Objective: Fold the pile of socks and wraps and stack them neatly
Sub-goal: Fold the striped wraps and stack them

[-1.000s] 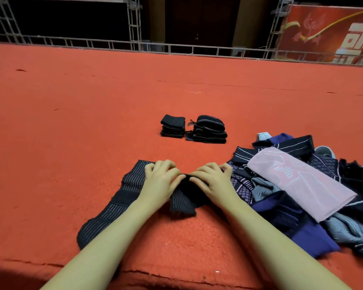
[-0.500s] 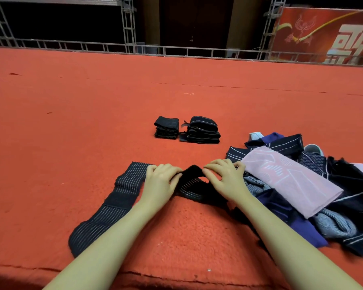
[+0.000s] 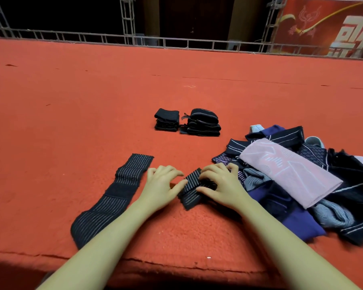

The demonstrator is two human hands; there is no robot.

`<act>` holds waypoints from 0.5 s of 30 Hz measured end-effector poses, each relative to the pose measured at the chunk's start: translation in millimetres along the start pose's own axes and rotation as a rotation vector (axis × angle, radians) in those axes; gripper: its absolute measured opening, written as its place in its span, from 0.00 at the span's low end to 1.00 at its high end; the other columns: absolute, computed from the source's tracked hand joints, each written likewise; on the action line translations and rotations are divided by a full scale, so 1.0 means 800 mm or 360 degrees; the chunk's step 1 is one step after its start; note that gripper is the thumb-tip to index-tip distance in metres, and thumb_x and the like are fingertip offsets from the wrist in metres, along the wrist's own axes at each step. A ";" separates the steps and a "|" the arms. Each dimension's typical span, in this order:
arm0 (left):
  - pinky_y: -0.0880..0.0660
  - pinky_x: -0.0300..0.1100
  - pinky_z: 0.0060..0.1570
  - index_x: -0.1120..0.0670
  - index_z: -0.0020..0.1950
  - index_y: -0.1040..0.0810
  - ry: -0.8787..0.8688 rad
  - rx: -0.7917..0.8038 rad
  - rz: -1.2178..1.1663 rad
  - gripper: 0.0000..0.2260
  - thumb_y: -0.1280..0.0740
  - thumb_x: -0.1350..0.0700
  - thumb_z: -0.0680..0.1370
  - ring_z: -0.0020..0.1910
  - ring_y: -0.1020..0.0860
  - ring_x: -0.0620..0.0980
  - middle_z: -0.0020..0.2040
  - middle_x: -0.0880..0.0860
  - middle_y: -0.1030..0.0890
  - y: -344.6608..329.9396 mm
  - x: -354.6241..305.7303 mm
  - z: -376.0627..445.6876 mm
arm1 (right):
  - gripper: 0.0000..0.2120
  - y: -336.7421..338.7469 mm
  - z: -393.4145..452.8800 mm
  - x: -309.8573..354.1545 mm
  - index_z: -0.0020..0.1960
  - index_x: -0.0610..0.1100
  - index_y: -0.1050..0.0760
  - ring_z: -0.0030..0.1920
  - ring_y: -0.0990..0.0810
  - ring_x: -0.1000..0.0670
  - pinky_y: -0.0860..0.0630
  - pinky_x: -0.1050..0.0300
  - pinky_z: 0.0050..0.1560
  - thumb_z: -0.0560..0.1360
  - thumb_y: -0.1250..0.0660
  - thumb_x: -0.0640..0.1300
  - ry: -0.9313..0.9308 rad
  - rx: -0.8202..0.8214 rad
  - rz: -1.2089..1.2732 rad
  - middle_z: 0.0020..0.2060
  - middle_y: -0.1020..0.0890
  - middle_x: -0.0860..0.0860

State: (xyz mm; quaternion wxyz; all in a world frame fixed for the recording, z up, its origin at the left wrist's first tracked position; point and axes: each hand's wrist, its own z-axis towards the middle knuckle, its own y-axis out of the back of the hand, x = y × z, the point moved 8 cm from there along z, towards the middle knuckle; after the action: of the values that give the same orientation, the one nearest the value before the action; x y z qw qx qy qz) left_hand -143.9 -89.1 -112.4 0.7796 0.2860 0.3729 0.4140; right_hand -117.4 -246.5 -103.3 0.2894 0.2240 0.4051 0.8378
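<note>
Now the right hand (image 3: 222, 183) pins the wrap's (image 3: 115, 197) folded end under curled fingers, the left hand (image 3: 161, 183) spread flat beside it, the loose tail running left and toward the person.

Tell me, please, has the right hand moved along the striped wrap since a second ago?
Yes. The right hand has rolled the striped wrap leftward, away from the unsorted pile.

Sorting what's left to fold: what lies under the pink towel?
Under the pink towel lie dark striped wraps, grey socks and purple cloth. Whatever sits directly beneath its middle is covered.
</note>
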 end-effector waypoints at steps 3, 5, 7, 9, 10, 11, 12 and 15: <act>0.48 0.40 0.50 0.47 0.58 0.21 -0.0096 0.0229 0.0059 0.27 0.49 0.34 0.72 0.56 0.29 0.44 0.55 0.42 0.23 -0.027 -0.013 0.003 | 0.23 -0.008 -0.010 0.002 0.57 0.51 0.27 0.54 0.27 0.53 0.49 0.58 0.50 0.69 0.39 0.65 -0.0074 0.0093 0.0004 0.55 0.23 0.57; 0.48 0.40 0.51 0.48 0.60 0.21 -0.0172 0.0300 0.0106 0.30 0.50 0.33 0.71 0.60 0.30 0.45 0.58 0.43 0.23 -0.037 -0.027 0.004 | 0.27 -0.011 -0.016 -0.002 0.60 0.49 0.28 0.56 0.27 0.52 0.50 0.59 0.51 0.68 0.39 0.65 -0.0135 0.0137 -0.0027 0.56 0.24 0.56; 0.47 0.44 0.54 0.49 0.62 0.22 -0.0233 0.0379 0.0277 0.28 0.47 0.34 0.74 0.62 0.30 0.48 0.61 0.44 0.23 -0.052 -0.031 0.001 | 0.27 -0.016 -0.023 -0.009 0.63 0.49 0.29 0.59 0.29 0.52 0.51 0.59 0.53 0.70 0.35 0.64 -0.0212 0.0213 -0.0039 0.58 0.25 0.57; 0.46 0.45 0.55 0.49 0.61 0.21 -0.0191 0.0443 0.0375 0.21 0.40 0.38 0.76 0.61 0.28 0.50 0.59 0.45 0.22 -0.062 -0.025 0.000 | 0.25 -0.022 -0.032 -0.019 0.64 0.49 0.30 0.61 0.30 0.53 0.51 0.59 0.54 0.72 0.32 0.59 -0.0292 0.0257 -0.0023 0.59 0.25 0.57; 0.45 0.45 0.52 0.49 0.56 0.18 -0.0198 0.0406 0.0393 0.19 0.38 0.39 0.75 0.57 0.25 0.51 0.55 0.45 0.20 -0.060 -0.027 0.000 | 0.24 -0.023 -0.035 -0.021 0.64 0.50 0.29 0.61 0.30 0.54 0.51 0.59 0.54 0.72 0.31 0.58 -0.0326 0.0237 -0.0011 0.59 0.24 0.58; 0.44 0.45 0.49 0.49 0.50 0.16 -0.0215 0.0365 0.0412 0.17 0.37 0.40 0.74 0.51 0.22 0.52 0.48 0.45 0.18 -0.059 -0.029 0.000 | 0.23 -0.022 -0.038 -0.023 0.63 0.50 0.29 0.60 0.29 0.55 0.51 0.59 0.53 0.72 0.31 0.59 -0.0359 0.0205 -0.0005 0.57 0.23 0.58; 0.44 0.45 0.47 0.49 0.44 0.16 -0.0227 0.0346 0.0464 0.16 0.39 0.41 0.72 0.46 0.20 0.51 0.42 0.45 0.17 -0.061 -0.029 0.000 | 0.23 -0.022 -0.039 -0.024 0.61 0.50 0.28 0.58 0.28 0.55 0.51 0.60 0.53 0.72 0.32 0.60 -0.0378 0.0170 -0.0007 0.56 0.22 0.59; 0.42 0.46 0.46 0.50 0.35 0.18 -0.0248 0.0170 0.0507 0.16 0.42 0.46 0.73 0.40 0.21 0.51 0.35 0.45 0.19 -0.065 -0.027 -0.001 | 0.21 -0.021 -0.042 -0.019 0.54 0.51 0.23 0.52 0.24 0.55 0.50 0.59 0.48 0.70 0.39 0.64 -0.0312 0.0060 -0.0086 0.49 0.19 0.58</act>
State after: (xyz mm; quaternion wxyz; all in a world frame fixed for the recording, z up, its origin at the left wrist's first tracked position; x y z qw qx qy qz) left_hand -130.0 -133.4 -144.7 0.7145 0.4135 0.2827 0.4884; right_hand -121.9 -266.5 -138.0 0.3461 0.2993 0.3964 0.7959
